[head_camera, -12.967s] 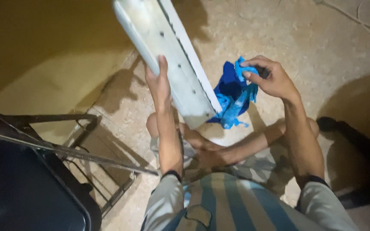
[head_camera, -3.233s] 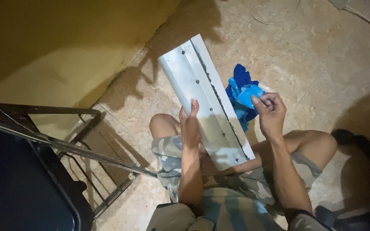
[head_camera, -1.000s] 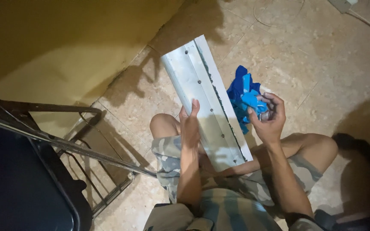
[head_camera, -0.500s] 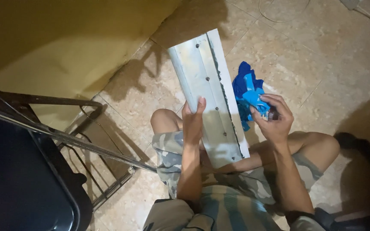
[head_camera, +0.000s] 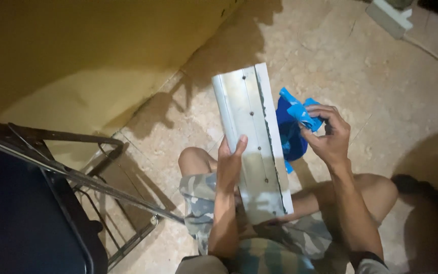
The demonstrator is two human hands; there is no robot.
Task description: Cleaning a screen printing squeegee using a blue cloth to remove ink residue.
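Observation:
My left hand (head_camera: 230, 161) grips the left edge of a long silver metal channel (head_camera: 252, 132) with several small holes. The channel leans from my lap up and away over the floor. My right hand (head_camera: 328, 136) is closed around a crumpled blue cloth (head_camera: 294, 127) just right of the channel, near its upper half. Part of the cloth hangs down behind the channel's right edge. My bent knees (head_camera: 194, 161) show below, in patterned shorts.
A dark folding chair with a metal frame (head_camera: 72, 177) stands at the left. A yellow wall (head_camera: 77, 56) runs along the upper left. The floor (head_camera: 381, 76) is pale speckled stone; a white block (head_camera: 390, 12) and a thin cable lie at top right.
Over the frames the channel has swung more upright, its top end moving right. My right hand with the blue cloth has stayed at its right edge, shifting slightly.

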